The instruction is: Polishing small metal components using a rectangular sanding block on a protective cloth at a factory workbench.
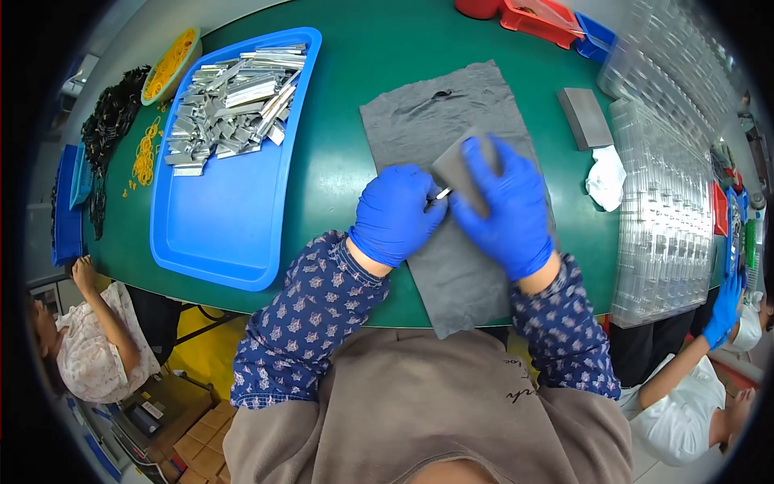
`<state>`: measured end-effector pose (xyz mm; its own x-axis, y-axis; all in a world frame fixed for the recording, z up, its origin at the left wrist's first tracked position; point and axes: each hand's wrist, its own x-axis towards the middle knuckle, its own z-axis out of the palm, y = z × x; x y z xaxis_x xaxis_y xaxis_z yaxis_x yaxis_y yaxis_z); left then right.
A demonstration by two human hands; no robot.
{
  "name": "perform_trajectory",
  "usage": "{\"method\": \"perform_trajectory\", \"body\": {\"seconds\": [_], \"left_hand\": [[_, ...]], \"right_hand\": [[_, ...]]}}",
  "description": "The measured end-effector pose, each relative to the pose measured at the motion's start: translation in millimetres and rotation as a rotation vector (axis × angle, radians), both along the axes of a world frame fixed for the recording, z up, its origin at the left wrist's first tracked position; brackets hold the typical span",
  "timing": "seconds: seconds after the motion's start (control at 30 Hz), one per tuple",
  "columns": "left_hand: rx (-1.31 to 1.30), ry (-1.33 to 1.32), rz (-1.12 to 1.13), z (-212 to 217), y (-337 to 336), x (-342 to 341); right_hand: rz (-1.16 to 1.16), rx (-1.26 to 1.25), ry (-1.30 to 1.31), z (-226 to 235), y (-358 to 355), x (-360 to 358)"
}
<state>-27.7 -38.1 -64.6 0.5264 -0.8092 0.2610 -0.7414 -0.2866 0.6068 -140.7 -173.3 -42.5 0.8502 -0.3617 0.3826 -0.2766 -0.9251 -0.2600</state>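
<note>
Both my hands wear blue gloves and work over a grey cloth [427, 121] spread on the green table [347, 161]. My right hand [506, 206] presses down on a flat grey block [453, 168] lying on the cloth. My left hand [395, 214] pinches a small silver metal piece [443, 194], whose tip pokes out against the block's near edge. The two hands touch each other at the block.
A blue tray [218, 234] at the left holds a heap of silver metal parts [230, 101]. Yellow rings [145, 153] and black parts [109, 121] lie farther left. A second grey block [584, 118], a white rag [606, 177] and clear plastic trays [661, 218] sit right. Other people work at both sides.
</note>
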Motion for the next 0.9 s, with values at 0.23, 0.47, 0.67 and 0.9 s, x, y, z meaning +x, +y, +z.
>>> {"method": "perform_trajectory", "body": {"seconds": [0.23, 0.47, 0.67, 0.9], "left_hand": [[-0.004, 0.006, -0.011, 3.2, 2.0, 1.8], [0.039, 0.064, -0.042, 12.0, 4.1, 4.8], [-0.041, 0.145, -0.098, 17.5, -0.2, 15.2], [-0.048, -0.622, -0.485, 41.9, -48.1, 33.1]], "right_hand": [[-0.140, 0.030, -0.070, -10.2, -48.5, -0.2], [-0.136, 0.336, -0.330, -7.9, -58.6, -5.7], [-0.175, 0.446, -0.428, -4.7, -67.5, -9.4], [-0.150, 0.468, -0.452, -6.2, -68.7, -7.4]]}}
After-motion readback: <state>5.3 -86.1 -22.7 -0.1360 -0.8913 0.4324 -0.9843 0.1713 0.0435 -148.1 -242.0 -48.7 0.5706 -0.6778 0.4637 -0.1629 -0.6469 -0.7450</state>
